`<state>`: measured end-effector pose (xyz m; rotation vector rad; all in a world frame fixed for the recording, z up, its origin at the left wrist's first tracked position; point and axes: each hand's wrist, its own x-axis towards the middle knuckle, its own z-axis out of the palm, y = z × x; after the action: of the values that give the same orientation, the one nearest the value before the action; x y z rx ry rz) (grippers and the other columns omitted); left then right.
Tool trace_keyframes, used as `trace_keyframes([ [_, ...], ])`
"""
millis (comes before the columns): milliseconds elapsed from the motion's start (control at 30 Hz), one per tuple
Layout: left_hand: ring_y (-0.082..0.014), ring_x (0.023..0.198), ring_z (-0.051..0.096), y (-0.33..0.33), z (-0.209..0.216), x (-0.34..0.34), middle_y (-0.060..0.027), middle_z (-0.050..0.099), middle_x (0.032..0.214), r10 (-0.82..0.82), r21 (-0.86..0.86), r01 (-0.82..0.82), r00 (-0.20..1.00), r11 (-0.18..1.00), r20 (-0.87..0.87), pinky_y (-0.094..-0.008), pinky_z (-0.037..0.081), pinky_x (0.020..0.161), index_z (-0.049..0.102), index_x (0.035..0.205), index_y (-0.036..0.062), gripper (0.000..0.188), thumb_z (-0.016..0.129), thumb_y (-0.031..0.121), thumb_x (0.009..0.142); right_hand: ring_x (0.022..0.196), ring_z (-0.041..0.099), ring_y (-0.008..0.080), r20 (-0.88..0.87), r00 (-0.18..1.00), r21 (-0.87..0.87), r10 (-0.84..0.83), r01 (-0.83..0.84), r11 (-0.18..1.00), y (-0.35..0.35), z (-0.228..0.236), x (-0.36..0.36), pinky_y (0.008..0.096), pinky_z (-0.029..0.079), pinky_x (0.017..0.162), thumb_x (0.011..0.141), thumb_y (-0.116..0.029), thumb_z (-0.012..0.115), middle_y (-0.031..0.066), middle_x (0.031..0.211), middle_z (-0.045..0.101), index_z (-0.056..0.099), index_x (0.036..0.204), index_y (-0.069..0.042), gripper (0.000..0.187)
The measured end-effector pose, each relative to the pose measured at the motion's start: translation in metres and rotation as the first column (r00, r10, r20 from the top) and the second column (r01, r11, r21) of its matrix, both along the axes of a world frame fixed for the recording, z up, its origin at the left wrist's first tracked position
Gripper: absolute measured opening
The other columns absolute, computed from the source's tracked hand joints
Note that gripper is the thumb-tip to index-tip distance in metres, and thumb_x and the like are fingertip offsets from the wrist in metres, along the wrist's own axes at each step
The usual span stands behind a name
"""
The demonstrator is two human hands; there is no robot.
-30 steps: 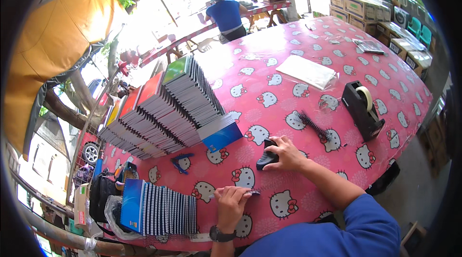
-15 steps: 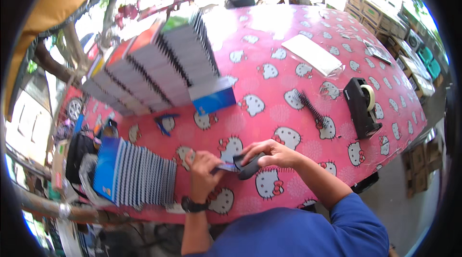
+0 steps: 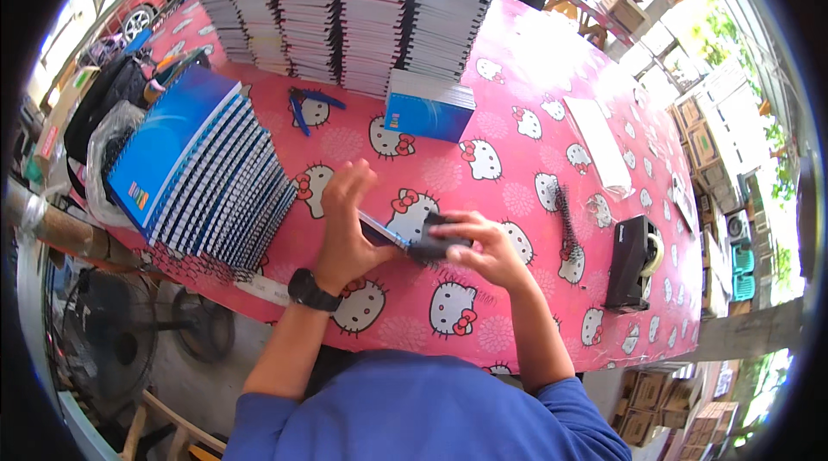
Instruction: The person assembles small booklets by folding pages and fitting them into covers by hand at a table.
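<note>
My left hand (image 3: 341,224) has its fingers pointing up and away, with its thumb low against a thin notebook (image 3: 385,229) seen nearly edge-on. My right hand (image 3: 485,245) is curled over a dark, rounded, palm-sized object (image 3: 429,245), whose kind I cannot make out. That object meets the right end of the notebook. Left of my hands leans a stack of blue-covered spiral notebooks (image 3: 211,189). Beyond them lie blue-handled pliers (image 3: 304,107) and a small pile of blue notebooks (image 3: 429,120).
Tall stacks of bound books (image 3: 371,21) stand along the far left of the pink patterned table (image 3: 401,323). On the right are a black coil (image 3: 565,224), a black tape dispenser (image 3: 627,267) and a white flat packet (image 3: 598,146). A fan (image 3: 108,336) stands below the left edge.
My view has shifted and turned. My left hand's fingers have straightened upward beside the notebook. My right hand stays on the dark object at the notebook's end.
</note>
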<state>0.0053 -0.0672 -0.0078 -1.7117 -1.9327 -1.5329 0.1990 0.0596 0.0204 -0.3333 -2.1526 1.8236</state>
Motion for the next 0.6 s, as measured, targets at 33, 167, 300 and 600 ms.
trace_keyframes([
  [33,-0.0238,0.105,0.051,0.004,-0.008,-0.001,-0.0068,0.053,0.112,-0.107,0.111,0.078,0.953,0.991,0.282,-0.0418,0.031,0.097,0.048,0.123,0.0111,0.082,0.086,0.024,0.051,0.111,0.051,0.0273,0.125,0.984,0.157,-0.129,0.109,0.982,0.005,-0.004,-0.002,0.0387,0.039,0.093,0.076,-0.040,0.067,0.0197,0.116,0.056,0.067,0.105,-0.007,0.044],
  [167,-0.0142,0.093,0.052,0.001,-0.029,-0.017,-0.0044,0.053,0.099,-0.290,0.052,0.346,0.683,0.937,0.670,-0.0279,0.043,0.079,0.048,0.115,0.0083,0.069,0.085,0.011,0.057,0.111,0.051,0.0287,-0.038,0.997,-0.053,-0.063,0.061,0.997,0.005,-0.002,0.000,0.0396,0.040,0.093,0.078,-0.040,0.065,0.0195,0.116,0.056,0.066,0.106,-0.008,0.042],
  [300,-0.0085,0.075,0.051,0.003,-0.040,-0.023,0.0006,0.053,0.081,-0.305,-0.038,0.477,0.619,0.878,0.724,-0.0256,0.044,0.067,0.046,0.091,0.0085,0.045,0.082,0.014,0.064,0.114,0.049,0.0295,0.237,0.918,0.407,-0.317,0.203,0.891,0.008,0.003,-0.017,0.0404,0.038,0.095,0.076,-0.053,0.061,0.0185,0.116,0.056,0.065,0.106,-0.003,0.059],
  [600,-0.0096,0.076,0.050,0.002,-0.027,-0.017,-0.0012,0.051,0.080,-0.230,-0.145,0.464,0.657,0.874,0.718,-0.0266,0.043,0.068,0.042,0.095,0.0071,0.043,0.077,0.013,0.070,0.104,0.055,0.0235,0.167,0.975,0.135,-0.148,0.126,0.983,0.021,0.004,-0.028,0.0350,0.041,0.092,0.083,-0.036,0.056,0.0172,0.112,0.059,0.064,0.104,0.004,0.046],
])
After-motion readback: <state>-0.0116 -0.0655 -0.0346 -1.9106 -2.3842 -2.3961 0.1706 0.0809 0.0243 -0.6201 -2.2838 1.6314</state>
